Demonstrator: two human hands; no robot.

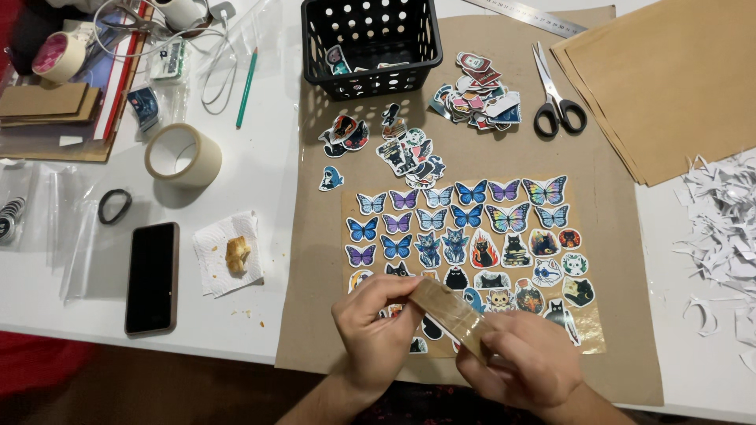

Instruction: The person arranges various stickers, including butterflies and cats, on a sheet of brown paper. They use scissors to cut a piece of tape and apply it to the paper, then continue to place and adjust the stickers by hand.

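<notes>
My left hand (376,327) pinches the near-left end of a strip of clear brownish tape (450,313), fingers curled tight around it, and my right hand (526,364) grips the other end the same way — the strip is stretched between them, hanging just above the near edge of the brown kraft sheet (315,275) that covers the middle of the white table (268,165).

Working from the table's left edge: a dark phone (151,277) lies face up near the front, a napkin with a bit of pastry (235,253) just beside it, and a roll of wide tape (183,154) stands further back.

On the kraft sheet, rows of butterfly and cat stickers (465,236) are laid out tidily. A glossy film seems to lie over most of that block already, so I judge the covering well along, with the near edge under my hands as the part left to do. Loose stickers (405,149) sit in small heaps behind the block, not yet arranged.

The black perforated basket (370,47) at the sheet's far edge holds only a few stickers at the bottom — mostly emptied, as far as I can see through its rim.

Right of it lie scissors (557,90), then a stack of kraft paper (677,79), and white paper trimmings (720,212) along the table's right edge.
</notes>
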